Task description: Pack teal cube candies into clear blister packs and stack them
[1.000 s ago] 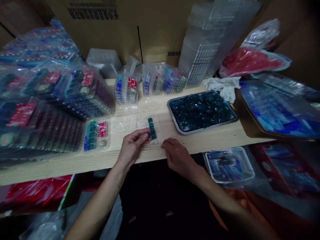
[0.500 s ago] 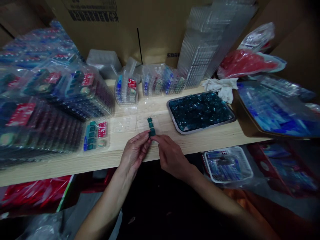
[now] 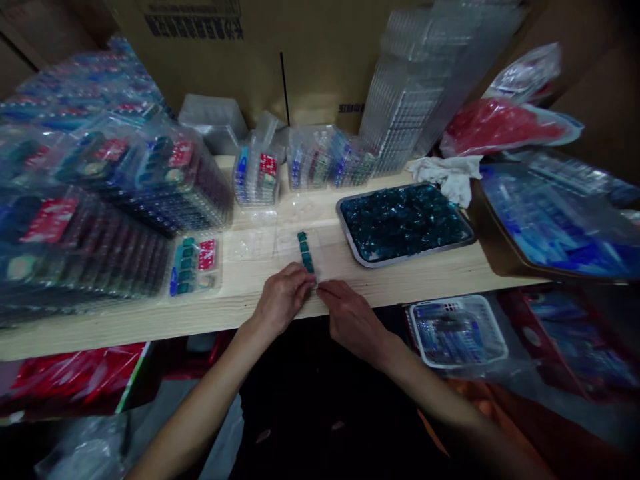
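Note:
A short column of small dark-teal blocks (image 3: 305, 252) lies in a clear plastic tray (image 3: 316, 250) on the bench in front of me. At the near end of that column, my left hand (image 3: 284, 297) is closed, its thumb and fingers pinching a teal block that they mostly cover. My right hand (image 3: 351, 317) is beside it at the tray's near corner, fingers pressed together; whatever lies between its fingertips is hidden. Left of them sits a filled clear pack (image 3: 195, 267) with teal blocks, a blue piece and a red card.
A metal tray (image 3: 357, 255) heaped with teal blocks stands to the right, near a white cloth (image 3: 453, 175). Stacked filled packs (image 3: 95, 247) crowd the left side. Tall nested clear trays (image 3: 395, 100) rise behind. Below the bench edge hangs a white basket (image 3: 493, 327) of blue items.
Both hands have come slightly nearer and to the right, to the column's near end. More of the teal column shows beyond my left fingers. The view has shifted a little.

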`<action>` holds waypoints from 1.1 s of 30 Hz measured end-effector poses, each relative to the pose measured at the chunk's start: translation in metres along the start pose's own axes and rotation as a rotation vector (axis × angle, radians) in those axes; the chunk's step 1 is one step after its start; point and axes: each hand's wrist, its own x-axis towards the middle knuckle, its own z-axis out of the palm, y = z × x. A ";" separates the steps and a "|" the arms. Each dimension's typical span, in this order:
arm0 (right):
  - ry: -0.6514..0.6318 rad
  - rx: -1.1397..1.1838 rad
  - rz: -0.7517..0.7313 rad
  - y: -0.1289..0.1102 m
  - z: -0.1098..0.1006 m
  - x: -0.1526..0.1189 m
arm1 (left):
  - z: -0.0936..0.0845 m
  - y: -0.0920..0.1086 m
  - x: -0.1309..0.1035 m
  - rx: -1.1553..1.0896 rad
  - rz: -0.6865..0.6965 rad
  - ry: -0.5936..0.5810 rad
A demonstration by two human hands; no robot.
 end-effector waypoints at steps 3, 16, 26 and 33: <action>-0.010 0.017 -0.004 -0.001 -0.001 0.002 | 0.013 -0.007 0.001 0.094 0.044 -0.035; 0.025 0.042 -0.002 0.006 0.002 0.002 | -0.014 -0.019 0.001 0.218 -0.045 -0.054; -0.024 0.017 0.024 0.004 0.000 0.006 | -0.008 -0.019 0.016 0.301 -0.087 -0.211; 0.164 0.109 0.030 0.006 -0.008 0.011 | -0.043 -0.014 0.014 -0.568 -0.457 0.250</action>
